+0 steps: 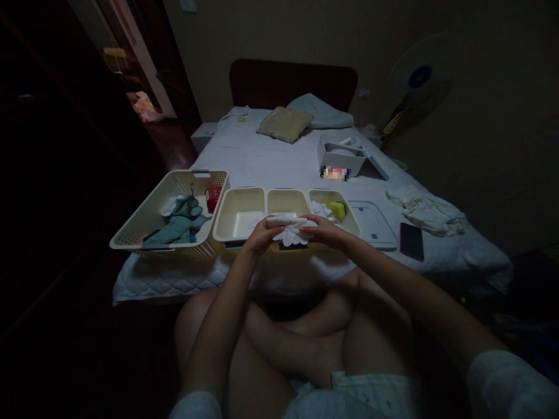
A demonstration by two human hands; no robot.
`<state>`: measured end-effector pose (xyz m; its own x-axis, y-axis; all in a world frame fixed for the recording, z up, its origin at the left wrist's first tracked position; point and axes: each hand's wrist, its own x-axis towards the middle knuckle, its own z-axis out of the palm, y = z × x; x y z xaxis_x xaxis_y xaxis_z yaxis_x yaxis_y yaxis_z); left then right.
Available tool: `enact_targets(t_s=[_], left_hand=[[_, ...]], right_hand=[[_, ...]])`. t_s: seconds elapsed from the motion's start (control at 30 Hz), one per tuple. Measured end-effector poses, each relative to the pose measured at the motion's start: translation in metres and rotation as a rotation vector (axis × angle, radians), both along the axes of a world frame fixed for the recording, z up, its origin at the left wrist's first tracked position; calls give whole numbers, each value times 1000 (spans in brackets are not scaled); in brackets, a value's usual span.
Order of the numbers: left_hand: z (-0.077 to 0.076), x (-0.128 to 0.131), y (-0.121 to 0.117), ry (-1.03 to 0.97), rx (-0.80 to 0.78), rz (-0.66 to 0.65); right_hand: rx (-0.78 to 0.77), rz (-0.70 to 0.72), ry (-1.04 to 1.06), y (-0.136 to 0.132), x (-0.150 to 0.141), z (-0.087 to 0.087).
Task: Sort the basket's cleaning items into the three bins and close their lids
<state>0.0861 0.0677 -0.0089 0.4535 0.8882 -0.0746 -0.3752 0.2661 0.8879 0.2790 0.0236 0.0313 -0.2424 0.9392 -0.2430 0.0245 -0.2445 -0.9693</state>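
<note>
A white cloth (290, 228) is stretched between the person's two hands, its long axis running left to right across the view, roughly level and in line with the front edge of the bed (262, 157). Its wavy, petal-like edge hangs down toward the person, while the upper side is a smoother folded band. The left hand (261, 235) has hold of the left end and the right hand (322, 229) the right end, each with the fingers drawn in and the thumb pressed to the fabric; so the cloth lies directly between them, touching both, held up in front of the middle bin (288, 201). The material looks thin and soft, with loose creases gathered at the centre. Beside that bin stand the left bin (240, 201) and the right bin (353, 226), all smooth, cream and round-cornered; the right one holds a yellow block (338, 209) and some crumpled white fabric. Farther left, a cream basket (135, 224) with perforated walls holds a teal, knit-looking item (186, 224) and a red bundle (213, 199). To the right lie a flat, pale lid (378, 230), a dark phone (411, 241) and a rumpled off-white garment (430, 214).
</note>
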Motion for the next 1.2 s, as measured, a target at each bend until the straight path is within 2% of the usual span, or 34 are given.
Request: enact_targets(t_s=[0.3, 0.53, 0.7, 0.8, 0.97, 1.07, 1.2], left_hand=[[6, -3, -3, 5, -51, -19], [12, -5, -5, -60, -108, -25], [9, -4, -5, -57, -117, -17], [8, -2, -4, -10, -109, 5], [7, 1, -5, 33, -82, 81], [3, 1, -3, 87, -34, 114], [-4, 0, 0, 181, 96, 91]], right_hand=[[280, -52, -239, 3, -2, 0], [502, -165, -410, 8, 1, -3], [807, -87, -524, 3, 1, -3], [908, -4, -581, 0, 1, -5], [943, 99, -643, 1, 2, -11], [876, 138, -652, 0, 2, -11], [715, 43, -621, -3, 1, -8]])
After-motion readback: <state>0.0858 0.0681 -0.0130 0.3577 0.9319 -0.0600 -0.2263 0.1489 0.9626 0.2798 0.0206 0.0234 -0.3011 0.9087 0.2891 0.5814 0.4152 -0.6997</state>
